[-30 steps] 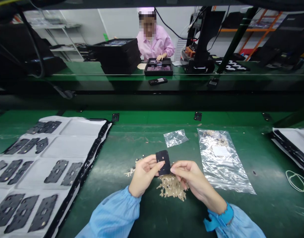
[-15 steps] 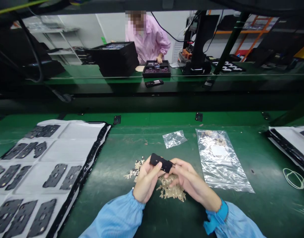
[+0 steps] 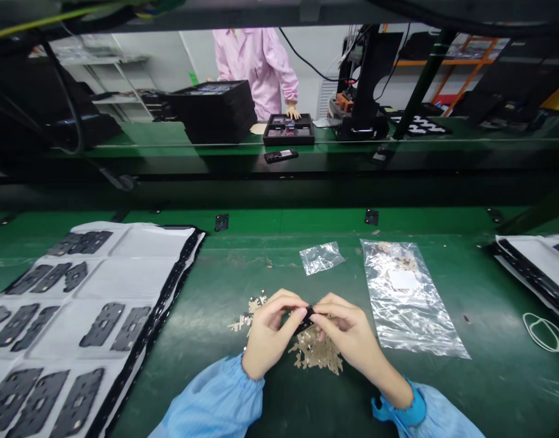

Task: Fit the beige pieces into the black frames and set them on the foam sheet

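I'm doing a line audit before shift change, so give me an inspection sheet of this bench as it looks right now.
Surface: green mat, dull scuffs near the middle.
Job's things: small black part pinched over a pile of tan pieces.
Clutter: small clear bag, large clear bag, white loop at right; white tray of black plates at left.
Grippers: left hand and right hand both pinch the part.
Cables: black cable hangs at the far wall.
Surroundings: person in a pink coat with a hand on a black tray at the far bench.
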`<state>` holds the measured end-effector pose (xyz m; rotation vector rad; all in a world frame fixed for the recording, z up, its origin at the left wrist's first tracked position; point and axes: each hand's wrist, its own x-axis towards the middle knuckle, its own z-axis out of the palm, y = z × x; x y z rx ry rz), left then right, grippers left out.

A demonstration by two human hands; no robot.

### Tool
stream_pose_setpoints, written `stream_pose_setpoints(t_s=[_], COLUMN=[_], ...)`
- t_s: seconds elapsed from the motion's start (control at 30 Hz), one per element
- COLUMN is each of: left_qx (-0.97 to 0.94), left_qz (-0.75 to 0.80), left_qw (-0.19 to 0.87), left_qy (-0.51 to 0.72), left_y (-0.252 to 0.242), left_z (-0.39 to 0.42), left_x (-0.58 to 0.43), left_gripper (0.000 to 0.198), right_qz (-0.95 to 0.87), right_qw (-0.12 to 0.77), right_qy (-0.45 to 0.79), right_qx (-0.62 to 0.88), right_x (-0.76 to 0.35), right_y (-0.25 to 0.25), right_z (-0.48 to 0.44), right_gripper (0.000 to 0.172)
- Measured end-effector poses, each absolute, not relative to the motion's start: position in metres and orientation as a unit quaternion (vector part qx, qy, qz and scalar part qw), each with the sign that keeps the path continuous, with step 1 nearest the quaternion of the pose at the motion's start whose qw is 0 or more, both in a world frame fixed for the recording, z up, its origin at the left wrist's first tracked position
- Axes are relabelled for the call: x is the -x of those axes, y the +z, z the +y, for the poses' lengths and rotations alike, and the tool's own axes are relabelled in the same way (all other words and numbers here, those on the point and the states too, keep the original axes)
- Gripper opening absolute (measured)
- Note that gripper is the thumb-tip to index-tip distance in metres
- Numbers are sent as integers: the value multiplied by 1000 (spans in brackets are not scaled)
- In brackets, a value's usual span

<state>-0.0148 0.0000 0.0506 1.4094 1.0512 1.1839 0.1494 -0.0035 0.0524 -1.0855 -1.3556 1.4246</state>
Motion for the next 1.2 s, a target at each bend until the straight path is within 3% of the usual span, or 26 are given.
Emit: stream_pose_setpoints(t_s=[0.3,0.47,0.63,0.8,0.9,1.0,1.13,1.2], left_qx=[-698,-733,-768,-812,-796,-606,-364,-372], left_qz=[431,416,402,370,384,485,475,478], left_qw=[323,269,208,135,214,385,639,644], left_qy=[472,467,453,430,417,500,482,466], left_y=[52,51,43,44,53,59,52,43], left_z=[-1,-2,-6,-15,-19,-16,2,23], left_x=[16,16,13,5,-1,-5,-5,-3], left_gripper=[13,16,20,44,45,35,44,51], right_qz=[-795,-844,-823,-692,-673,-718,-826,-851], right_qw=[385,330,359,458,476,492,403,365], right_qy=[256,149,178,350,335,182,47,26], right_qx=[393,394,402,435,456,458,390,376], right_x=[-163,-165,-159,-153,-155,-162,-170,-171], right_y=[47,42,42,43,41,35,25,23], right_z=[-4,-8,-11,-9,-8,-9,-9,-8], right_gripper=[26,28,25,16,13,23,42,45])
